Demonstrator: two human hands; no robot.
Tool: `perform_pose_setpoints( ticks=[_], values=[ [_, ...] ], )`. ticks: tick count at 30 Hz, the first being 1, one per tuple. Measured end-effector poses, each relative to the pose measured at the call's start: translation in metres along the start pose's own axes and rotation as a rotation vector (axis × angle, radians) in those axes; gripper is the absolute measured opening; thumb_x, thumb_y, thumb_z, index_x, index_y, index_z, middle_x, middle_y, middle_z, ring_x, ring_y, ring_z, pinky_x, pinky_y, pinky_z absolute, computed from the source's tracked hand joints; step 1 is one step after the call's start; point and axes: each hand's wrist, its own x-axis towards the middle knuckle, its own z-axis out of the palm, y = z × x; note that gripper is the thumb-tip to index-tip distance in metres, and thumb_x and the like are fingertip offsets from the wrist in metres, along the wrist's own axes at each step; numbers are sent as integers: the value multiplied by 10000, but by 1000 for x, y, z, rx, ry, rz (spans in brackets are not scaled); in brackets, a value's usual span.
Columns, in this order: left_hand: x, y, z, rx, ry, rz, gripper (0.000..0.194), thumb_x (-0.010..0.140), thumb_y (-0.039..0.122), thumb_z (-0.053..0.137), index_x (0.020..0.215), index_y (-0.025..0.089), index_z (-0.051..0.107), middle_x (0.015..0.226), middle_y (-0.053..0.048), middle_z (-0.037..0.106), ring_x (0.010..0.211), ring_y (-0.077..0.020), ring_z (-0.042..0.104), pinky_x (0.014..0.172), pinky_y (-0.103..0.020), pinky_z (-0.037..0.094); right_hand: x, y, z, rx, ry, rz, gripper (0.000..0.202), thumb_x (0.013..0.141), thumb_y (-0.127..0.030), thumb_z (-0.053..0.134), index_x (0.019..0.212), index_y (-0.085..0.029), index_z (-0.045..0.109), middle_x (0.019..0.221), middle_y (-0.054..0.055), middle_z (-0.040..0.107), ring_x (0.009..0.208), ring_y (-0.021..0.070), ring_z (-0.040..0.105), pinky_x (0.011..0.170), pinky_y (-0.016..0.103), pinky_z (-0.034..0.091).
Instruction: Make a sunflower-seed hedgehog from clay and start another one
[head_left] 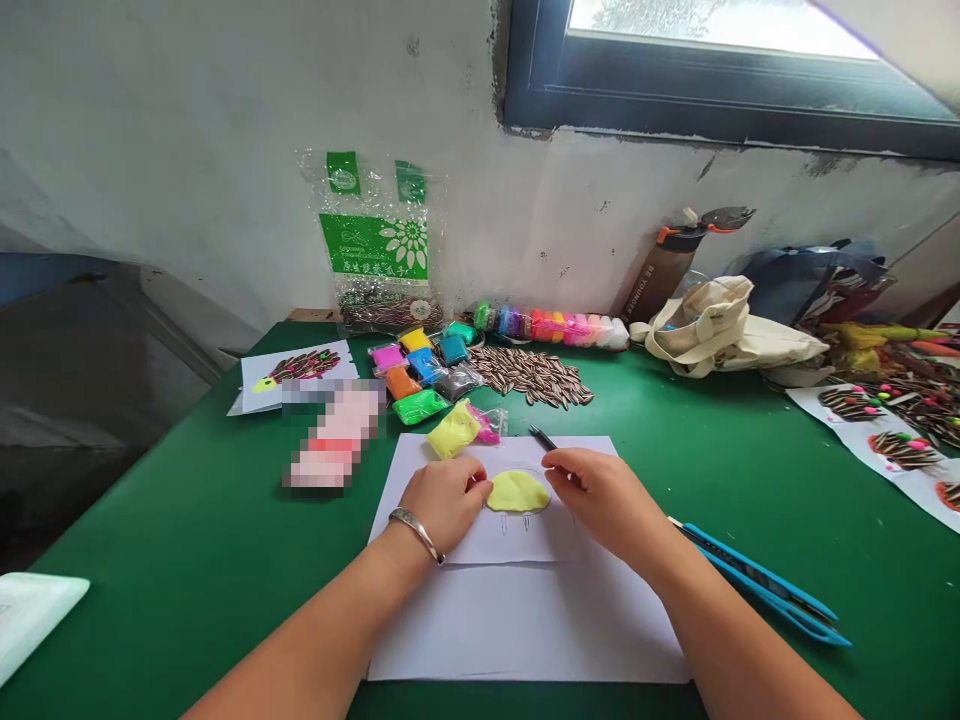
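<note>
A flattened piece of yellow clay (pixel 517 492) lies on white paper (pixel 517 625), inside a drawn oval outline with small legs below it. At its left edge is my left hand (pixel 446 500), fingers curled together, the fingertips touching the clay's rim. My right hand (pixel 600 495) is just right of the outline, its thumb and fingers pinched; whether anything is between them is hidden. Behind the right hand a black pen (pixel 541 438) lies on the paper. An opened yellow clay packet (pixel 453 430) sits at the paper's top edge.
Coloured clay packets (pixel 421 366) and a seed pile (pixel 532 376) lie farther back, near a seed bag (pixel 382 250). Blue tweezers (pixel 765 585) rest at right. A finished seed picture (pixel 296 375) is at left; a cloth bag (pixel 720 325) and bottle (pixel 664 270) stand by the wall.
</note>
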Motion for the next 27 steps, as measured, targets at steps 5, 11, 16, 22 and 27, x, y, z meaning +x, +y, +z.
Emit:
perform_pose_setpoints(
  ticks=[5, 11, 16, 22, 27],
  values=[
    [-2, -2, -5, 16, 31, 35, 234, 862, 290, 464, 755, 216, 658, 741, -12, 681, 682, -161, 594, 590, -248, 351, -2, -7, 2, -50, -37, -79, 293, 837, -161, 410, 886, -220, 693, 813, 45, 642, 755, 160, 574, 652, 242, 403],
    [-11, 1, -21, 20, 94, 180, 249, 893, 236, 416, 924, 221, 663, 882, -30, 700, 816, -172, 621, 708, -255, 424, -7, -14, 7, -78, -69, -222, 371, 790, -33, 419, 977, -220, 680, 901, 51, 623, 842, 159, 557, 714, 239, 408],
    [-15, 0, -28, 84, 26, 207, 289, 873, 162, 409, 990, 218, 667, 963, -45, 701, 885, -190, 630, 774, -278, 463, -9, -22, 17, -213, -38, -358, 384, 768, -8, 469, 1017, -231, 657, 897, 49, 604, 816, 150, 521, 695, 240, 374],
    [-21, -5, -22, 112, 7, 213, 306, 860, 120, 406, 992, 215, 665, 953, -49, 695, 897, -195, 623, 806, -294, 472, -9, -25, 23, -315, -15, -393, 393, 761, -45, 535, 1070, -274, 617, 940, 48, 591, 836, 167, 481, 706, 284, 317],
    [-22, -12, -10, 98, 9, 294, 287, 873, 119, 416, 968, 199, 675, 948, -60, 685, 909, -212, 588, 834, -332, 462, -8, -23, 29, -321, -34, -403, 343, 810, -88, 503, 1072, -289, 598, 937, 44, 587, 850, 178, 467, 704, 306, 283]
  ],
)
